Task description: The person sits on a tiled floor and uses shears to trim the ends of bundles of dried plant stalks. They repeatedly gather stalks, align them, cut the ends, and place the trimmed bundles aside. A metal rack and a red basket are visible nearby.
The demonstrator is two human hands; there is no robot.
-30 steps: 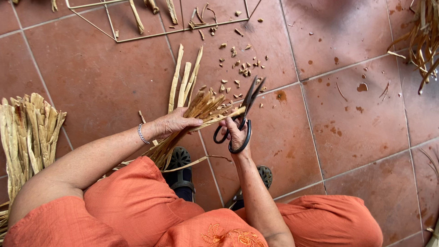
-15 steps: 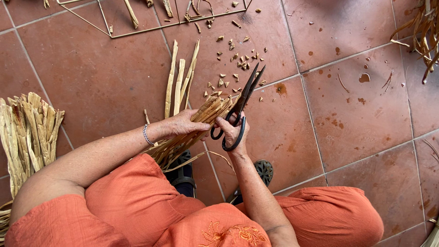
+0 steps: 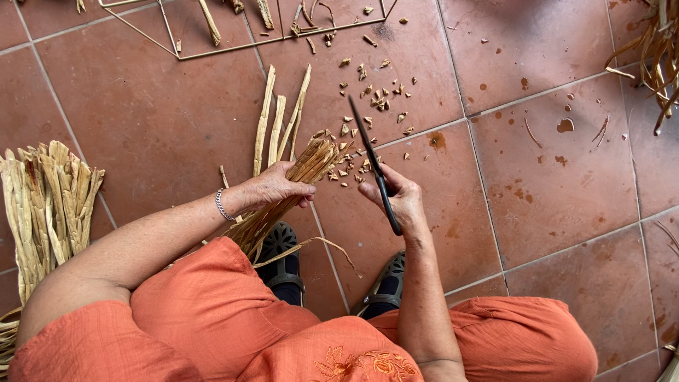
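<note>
My left hand [image 3: 272,188] grips a bundle of dried straw-coloured leaf strips [image 3: 311,161], its cut ends pointing up and to the right. My right hand [image 3: 400,199] holds black scissors [image 3: 370,161] just right of the bundle's tip, blades closed and pointing away from me. Small cut-off pieces [image 3: 371,95] lie scattered on the terracotta floor tiles beyond the scissors. Three longer strips [image 3: 277,120] lie on the floor just above my left hand.
A pile of dried leaf strips [image 3: 44,205] lies at the left. A thin metal frame [image 3: 212,51] rests on the tiles at the top. More dry leaves [image 3: 654,56] hang in at the upper right. My dark sandals [image 3: 283,255] are below the bundle.
The scissors have turned edge-on and their blades have closed. Both hands have shifted slightly, and the bundle's tip sits a little left of the blades.
</note>
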